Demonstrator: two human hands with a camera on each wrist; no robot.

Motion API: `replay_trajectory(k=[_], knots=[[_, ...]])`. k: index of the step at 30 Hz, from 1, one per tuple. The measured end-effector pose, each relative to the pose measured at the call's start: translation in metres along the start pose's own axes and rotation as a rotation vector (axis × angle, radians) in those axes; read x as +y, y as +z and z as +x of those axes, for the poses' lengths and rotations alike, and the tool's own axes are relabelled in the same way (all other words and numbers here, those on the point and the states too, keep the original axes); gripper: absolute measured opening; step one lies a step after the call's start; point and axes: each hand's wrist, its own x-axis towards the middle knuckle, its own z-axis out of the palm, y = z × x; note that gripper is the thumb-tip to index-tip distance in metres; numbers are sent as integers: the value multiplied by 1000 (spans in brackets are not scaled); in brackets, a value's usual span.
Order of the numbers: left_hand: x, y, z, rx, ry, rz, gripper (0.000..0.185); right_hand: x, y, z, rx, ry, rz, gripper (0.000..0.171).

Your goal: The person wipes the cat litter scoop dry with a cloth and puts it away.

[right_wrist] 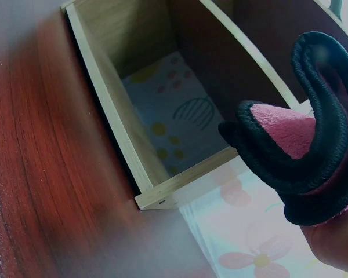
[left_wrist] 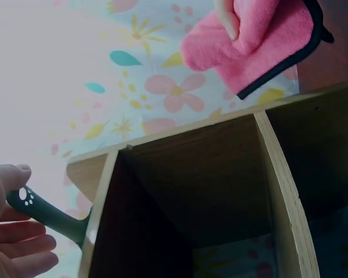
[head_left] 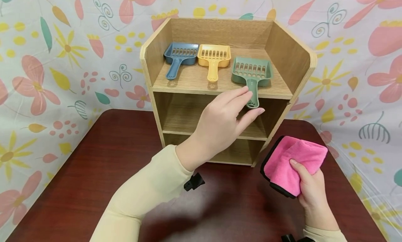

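A green slotted litter scoop (head_left: 252, 69) lies on the top shelf at the right, its handle jutting past the front edge. My left hand (head_left: 224, 119) is at that handle, its fingers beside it and the thumb apart below its end. In the left wrist view, the handle (left_wrist: 49, 220) with paw-print holes passes between the thumb and fingers of the left hand (left_wrist: 11, 231). Lower right, my right hand (head_left: 311, 189) holds a folded pink cloth (head_left: 295, 158) with black edging, thumb on top. The cloth's black edge (right_wrist: 325, 116) shows close up in the right wrist view.
The wooden shelf unit (head_left: 220, 90) stands at the back of a dark red table (head_left: 103, 186). A blue scoop (head_left: 175, 67) and a yellow scoop (head_left: 213, 69) lie left of the green one. Behind hangs a flowered curtain (head_left: 69, 36).
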Motion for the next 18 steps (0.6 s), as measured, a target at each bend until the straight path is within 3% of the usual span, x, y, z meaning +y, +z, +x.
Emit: replay_trajectory(k=[18], knots=[[-6,24,21,-114,-18,234,32,0,-2,0,-13,15,0,24]])
